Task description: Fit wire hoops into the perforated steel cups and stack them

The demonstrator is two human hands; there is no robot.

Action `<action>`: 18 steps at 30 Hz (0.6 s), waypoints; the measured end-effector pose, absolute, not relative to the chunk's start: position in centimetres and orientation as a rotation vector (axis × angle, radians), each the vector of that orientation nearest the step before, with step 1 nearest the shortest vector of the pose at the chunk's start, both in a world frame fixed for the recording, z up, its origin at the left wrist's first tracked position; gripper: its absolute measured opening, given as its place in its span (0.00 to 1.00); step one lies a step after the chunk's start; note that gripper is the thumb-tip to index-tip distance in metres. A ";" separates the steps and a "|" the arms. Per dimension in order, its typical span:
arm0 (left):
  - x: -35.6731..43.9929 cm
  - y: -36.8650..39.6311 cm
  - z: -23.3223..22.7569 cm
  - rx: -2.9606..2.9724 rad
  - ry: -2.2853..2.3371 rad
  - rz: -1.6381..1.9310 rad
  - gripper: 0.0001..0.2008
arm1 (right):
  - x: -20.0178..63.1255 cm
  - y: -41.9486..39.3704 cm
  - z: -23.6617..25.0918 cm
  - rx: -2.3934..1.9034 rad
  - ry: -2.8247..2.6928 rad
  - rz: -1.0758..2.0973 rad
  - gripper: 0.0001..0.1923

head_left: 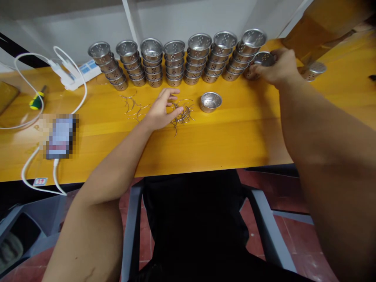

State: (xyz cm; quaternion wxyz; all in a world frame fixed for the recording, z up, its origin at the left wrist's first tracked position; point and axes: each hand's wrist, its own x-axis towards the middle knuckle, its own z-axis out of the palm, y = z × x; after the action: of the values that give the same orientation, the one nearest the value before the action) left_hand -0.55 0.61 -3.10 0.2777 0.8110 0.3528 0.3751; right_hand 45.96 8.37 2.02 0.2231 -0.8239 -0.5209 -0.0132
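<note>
1. Far left on the table [223, 145]: a green-handled screwdriver [37, 100], a white cable [32, 117] looping to a white power strip [78, 74], and a phone [60, 135], blurred, with no readable screen.
2. On the table's front edge, a small white tag [40, 181] with red figures, seemingly "31"; too small to be sure.
3. Along the back, seven leaning stacks of perforated metal cups [176, 62]; no brand or stamp legible on any.
4. Left hand [161, 109]: open, fingers spread narrowly, resting on a loose heap of thin wire clips [183, 113], thumb and forefinger closing at its left edge; more clips [131, 105] scattered just left of the wrist.
5. Just right of the heap, one single cup [210, 102] standing upright, apart from the stacks.
6. Right hand [279, 66]: curled around a cup [263, 59] at the right end of the row, touching the last stack; another cup [314, 69] lying beyond the hand.
7. Judged good practice here: pinch one clip only, lifting from the edge of the tangle so neighbours fall free.
8. Likewise, seat the gripped cup squarely before letting go, since the stacks lean and a nudge could topple them.
</note>
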 end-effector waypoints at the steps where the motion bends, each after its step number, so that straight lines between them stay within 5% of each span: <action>1: -0.6 0.6 -3.1 2.176 0.952 1.007 0.28 | 45.5 7.7 2.2 -2.253 -1.415 0.015 0.54; 2: -0.6 0.6 -3.1 2.175 0.958 1.006 0.28 | 45.0 7.0 2.4 -2.199 -1.387 0.043 0.57; 6: -0.5 0.5 -3.0 2.169 0.975 0.999 0.29 | 43.8 5.1 3.0 -1.946 -1.185 -0.098 0.31; 11: -0.6 0.6 -3.0 2.169 0.987 0.982 0.30 | 41.2 2.2 5.4 -1.728 -1.339 -0.165 0.30; 16: -0.6 1.0 -3.2 2.156 0.981 0.993 0.32 | 36.4 -1.9 5.7 -1.461 -2.166 0.429 0.11; 18: -0.6 1.0 -3.2 2.144 0.991 0.997 0.32 | 34.9 -2.7 4.5 -1.395 -2.395 0.429 0.12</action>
State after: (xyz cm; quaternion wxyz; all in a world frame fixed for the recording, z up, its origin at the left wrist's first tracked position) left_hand -0.62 0.97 -3.18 0.2850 0.8016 0.3704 0.3727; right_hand 34.88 -2.66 4.50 0.1678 -0.4904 -0.8418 0.1507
